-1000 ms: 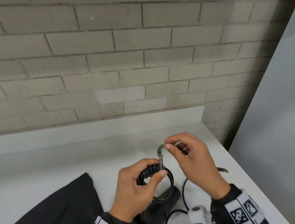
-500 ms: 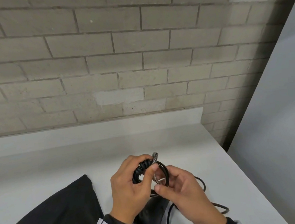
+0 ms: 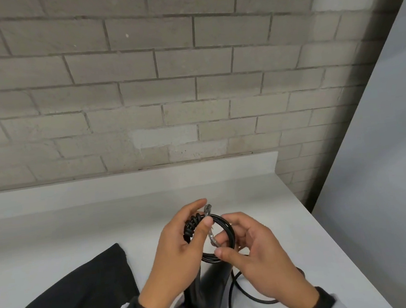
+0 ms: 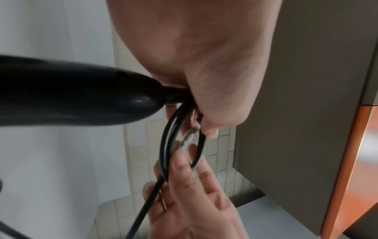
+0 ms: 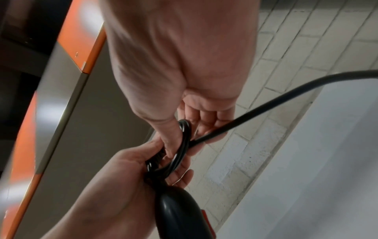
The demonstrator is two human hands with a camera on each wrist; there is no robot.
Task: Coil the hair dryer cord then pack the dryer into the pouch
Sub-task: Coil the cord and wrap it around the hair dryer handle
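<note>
Cord coil (image 3: 224,230) between both grips: left hand (image 3: 180,255) clasping loops, right hand (image 3: 256,254) pinching twist tie (image 3: 212,236).

Pale grey brick wall (image 3: 138,85) behind white counter (image 3: 77,218), grey panel (image 3: 387,158) at right, orange-edged cabinet (image 5: 67,80).

Beyond the fingertips of both hands the white counter (image 3: 82,218) lies bare up to its low raised back edge (image 3: 124,185), with the brick wall (image 3: 165,95) standing behind that. To the left of the left hand's (image 3: 180,255) fingers the black pouch (image 3: 69,300) covers the counter. Below the fingers lies the dryer's handle (image 3: 212,287), with a loose run of cord (image 3: 240,294) beside it; past the right hand's (image 3: 261,256) fingers the counter ends at a grey panel (image 3: 390,183).
</note>
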